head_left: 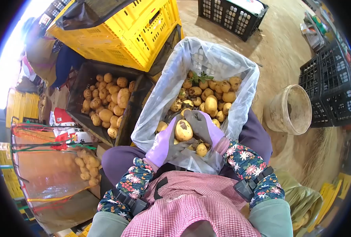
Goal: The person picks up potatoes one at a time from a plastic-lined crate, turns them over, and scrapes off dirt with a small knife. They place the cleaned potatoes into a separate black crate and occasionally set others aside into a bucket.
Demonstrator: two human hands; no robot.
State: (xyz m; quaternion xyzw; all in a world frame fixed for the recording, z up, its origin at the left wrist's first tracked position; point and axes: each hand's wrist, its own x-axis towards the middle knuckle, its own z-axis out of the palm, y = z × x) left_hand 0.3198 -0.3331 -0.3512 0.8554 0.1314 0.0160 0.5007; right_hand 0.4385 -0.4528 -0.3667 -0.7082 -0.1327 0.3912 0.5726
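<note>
Both my hands wear purple gloves with dark grey palms and fingers. Between them, over the near part of a plastic-lined crate (153,108), is a potato (183,130) with a brown patch of soil or damage on its top. My left hand (166,143) grips the potato from the left, and my right hand (202,125) closes on it from the right and top. Several loose potatoes (211,104) fill the crate beyond my hands, some dirty, with a green leafy sprig (201,78) on top. My hands hide the potatoes directly beneath them.
A dark crate of potatoes (122,98) stands to the left, below stacked yellow crates (122,35). On the right are a dirty white bucket (276,114) and black crates (329,87). A bag of potatoes (87,168) lies at left. Another person (45,59) sits at upper left.
</note>
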